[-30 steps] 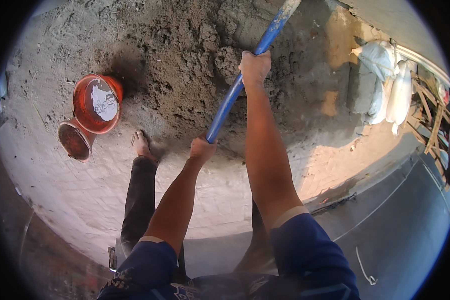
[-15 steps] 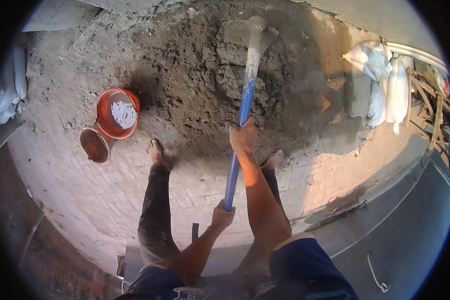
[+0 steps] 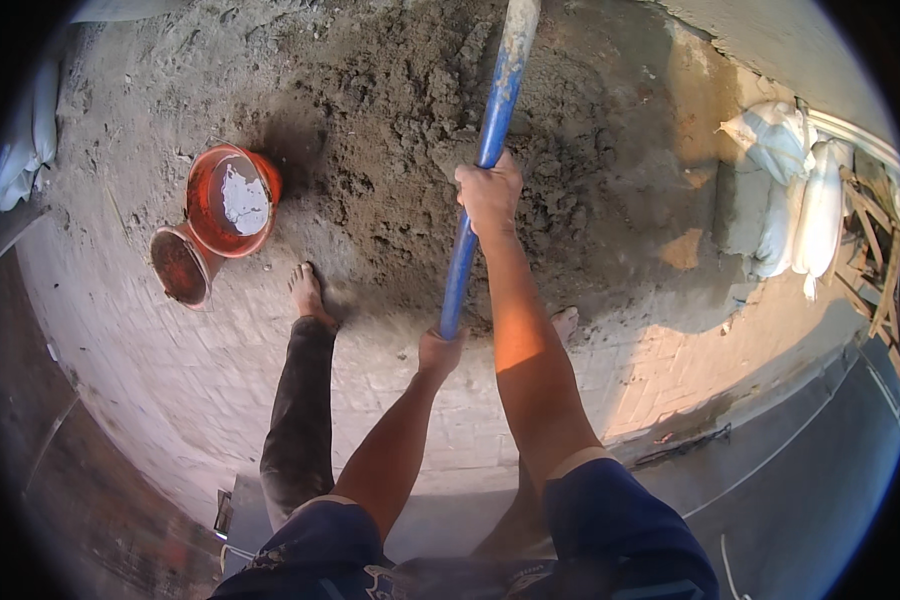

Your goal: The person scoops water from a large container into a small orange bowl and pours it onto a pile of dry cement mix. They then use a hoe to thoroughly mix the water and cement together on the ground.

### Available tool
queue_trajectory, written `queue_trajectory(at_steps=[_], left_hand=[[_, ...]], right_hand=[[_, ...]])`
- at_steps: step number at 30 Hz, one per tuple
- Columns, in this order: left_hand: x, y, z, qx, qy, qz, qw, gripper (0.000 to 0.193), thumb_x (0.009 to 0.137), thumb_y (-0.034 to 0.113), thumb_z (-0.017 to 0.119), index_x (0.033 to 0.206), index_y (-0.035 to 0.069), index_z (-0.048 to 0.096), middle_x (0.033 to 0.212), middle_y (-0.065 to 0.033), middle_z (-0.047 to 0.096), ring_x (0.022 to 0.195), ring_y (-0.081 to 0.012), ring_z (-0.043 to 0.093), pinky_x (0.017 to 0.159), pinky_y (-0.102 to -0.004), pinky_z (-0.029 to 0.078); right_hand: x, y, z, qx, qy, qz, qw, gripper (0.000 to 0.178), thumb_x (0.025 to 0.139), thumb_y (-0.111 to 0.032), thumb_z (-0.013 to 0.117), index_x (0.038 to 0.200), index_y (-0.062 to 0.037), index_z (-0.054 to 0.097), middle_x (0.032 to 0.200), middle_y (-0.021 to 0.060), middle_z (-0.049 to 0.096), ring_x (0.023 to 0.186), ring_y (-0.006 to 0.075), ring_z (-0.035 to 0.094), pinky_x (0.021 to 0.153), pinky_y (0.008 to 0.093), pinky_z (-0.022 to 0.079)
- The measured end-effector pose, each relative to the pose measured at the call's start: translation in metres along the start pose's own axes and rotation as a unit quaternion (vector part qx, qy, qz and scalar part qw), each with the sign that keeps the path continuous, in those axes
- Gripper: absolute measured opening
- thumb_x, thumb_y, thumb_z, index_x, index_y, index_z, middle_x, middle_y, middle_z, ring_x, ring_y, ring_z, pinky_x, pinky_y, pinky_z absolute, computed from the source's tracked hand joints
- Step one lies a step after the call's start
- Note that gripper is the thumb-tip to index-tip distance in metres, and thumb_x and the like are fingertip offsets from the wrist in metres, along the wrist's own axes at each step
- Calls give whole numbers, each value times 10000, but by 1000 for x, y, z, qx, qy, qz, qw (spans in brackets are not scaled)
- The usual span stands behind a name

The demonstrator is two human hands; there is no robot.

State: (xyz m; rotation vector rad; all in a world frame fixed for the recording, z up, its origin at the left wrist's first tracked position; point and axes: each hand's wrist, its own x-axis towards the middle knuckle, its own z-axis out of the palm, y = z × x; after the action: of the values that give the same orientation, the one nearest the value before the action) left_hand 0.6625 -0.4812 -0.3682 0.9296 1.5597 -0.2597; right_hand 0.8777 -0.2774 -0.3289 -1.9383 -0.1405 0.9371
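Sacks, left: I see pale sacks [image 3: 25,150] at the far left edge of the floor, well apart from the work.
Small pot: a rusty-brown pot [image 3: 180,266] lies tipped on the paved floor [image 3: 150,380], touching the bucket; I judge it is kept within reach of the heap.
Bucket: an orange bucket [image 3: 232,200] stands at the heap's left edge, with something white inside; I cannot tell what it is.
Left foot: my bare left foot [image 3: 307,292] stands at the heap's near edge, probably braced for the push.
Left hand: my left hand [image 3: 438,352] is closed around the near end of the handle, low and close to my body, which I take as the steering grip.
Handle: the blue handle [image 3: 485,160] runs from my left hand up over the heap and out of the top edge; the blade is out of view.
Right hand: my right hand [image 3: 490,192] is wrapped tight around the handle further up, arm stretched out, likely to bear the load.
Heap: the grey, lumpy heap [image 3: 390,130] covers the far middle of the floor, under the handle.
Right foot: my right foot [image 3: 566,322] shows only partly behind my forearm, at the heap's edge.
Sacks, right: white filled sacks [image 3: 795,190] lean together at the right edge, beside wooden slats [image 3: 875,260].
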Motion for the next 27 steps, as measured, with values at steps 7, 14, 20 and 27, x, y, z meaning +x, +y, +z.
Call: queue_trajectory(at_steps=[7,14,20,27], left_hand=[[32,7,59,-209,-84,1,974,230,823,252,777,861,52,671,695,-17,645,595,-92,567,536,-312,461],[-97,-46,69,-147,-193,-67,968,258,827,235,789,978,73,657,659,22,564,581,-55,509,512,-248,401],[-233,-97,48,32,-229,-93,968,433,815,325,795,1124,56,656,825,-78,666,749,-174,632,687,-330,504],[-190,-113,45,21,-44,-28,998,337,807,278,794,966,20,646,730,-79,657,688,-183,619,654,-374,499]], right_hand=[[46,0,28,-285,-33,-45,957,327,765,-80,613,1074,26,594,924,231,682,850,379,690,759,437,563],[-49,26,-44,-294,-42,43,954,303,756,-73,607,1040,30,592,900,248,668,846,406,680,759,448,546],[-193,62,-125,-241,12,-10,970,212,730,-64,679,899,-25,557,660,93,590,576,215,608,550,359,494],[-198,68,-102,-80,-70,42,993,162,760,23,606,906,-38,573,659,-6,533,532,87,515,489,270,433]])
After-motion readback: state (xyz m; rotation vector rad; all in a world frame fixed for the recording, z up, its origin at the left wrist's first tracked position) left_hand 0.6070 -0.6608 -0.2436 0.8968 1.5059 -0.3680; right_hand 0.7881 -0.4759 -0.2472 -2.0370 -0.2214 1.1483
